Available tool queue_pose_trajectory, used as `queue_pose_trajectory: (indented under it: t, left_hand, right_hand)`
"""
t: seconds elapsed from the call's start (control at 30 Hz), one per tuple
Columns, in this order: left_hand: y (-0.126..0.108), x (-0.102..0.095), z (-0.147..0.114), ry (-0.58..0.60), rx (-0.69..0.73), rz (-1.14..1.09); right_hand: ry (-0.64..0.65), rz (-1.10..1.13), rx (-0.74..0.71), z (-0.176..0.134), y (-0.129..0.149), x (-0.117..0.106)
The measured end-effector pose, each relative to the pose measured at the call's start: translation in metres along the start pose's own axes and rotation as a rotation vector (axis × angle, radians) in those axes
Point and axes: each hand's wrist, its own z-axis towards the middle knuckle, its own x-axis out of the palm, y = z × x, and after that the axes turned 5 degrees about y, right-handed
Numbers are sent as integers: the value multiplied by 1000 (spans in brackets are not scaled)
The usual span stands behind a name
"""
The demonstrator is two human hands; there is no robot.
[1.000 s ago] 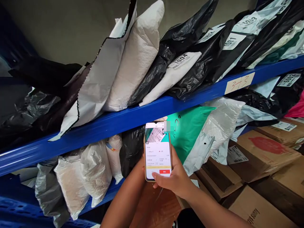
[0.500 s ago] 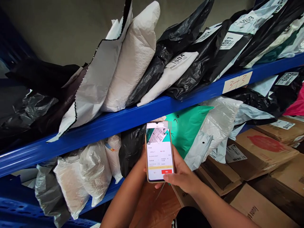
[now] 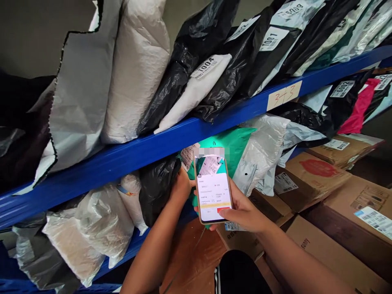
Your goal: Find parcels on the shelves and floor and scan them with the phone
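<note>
My right hand (image 3: 245,208) grips a smartphone (image 3: 213,200) upright, its thumb lying over the red button low on the screen. A camera picture of a barcode label fills the upper part of that screen, with text below. Behind the phone is a green mailer bag (image 3: 237,143), brightly lit near the phone's top. My left hand (image 3: 183,184) pinches this bag at its left side, just under a white printed label (image 3: 187,157); most of its fingers are hidden. A black plastic parcel (image 3: 159,188) lies close beside my left wrist.
A blue shelf beam (image 3: 183,141) with a "3+3" tag (image 3: 284,95) crosses above my hands. Bagged parcels lean along the upper shelf, including a white one marked 1004 (image 3: 196,92). Clear-wrapped parcels (image 3: 104,220) lie lower left. Cardboard boxes (image 3: 330,241) are stacked at right.
The view has shifted, so the shelf sits further left. My right thumb has moved onto the red button. My left hand now shows beside the phone at the green bag's edge.
</note>
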Motion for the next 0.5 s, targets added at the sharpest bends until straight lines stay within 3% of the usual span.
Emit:
queue_pose_trajectory:
  t: [0.1, 0.27, 0.5]
  left_hand:
    - [10, 10, 3, -34, 72, 130]
    - [24, 21, 6, -86, 118, 72]
    - [21, 18, 11, -25, 43, -10]
  right_hand:
    - [-109, -48, 35, -19, 5, -1]
    - [-381, -79, 122, -48, 12, -2]
    - [-477, -104, 195, -57, 19, -8]
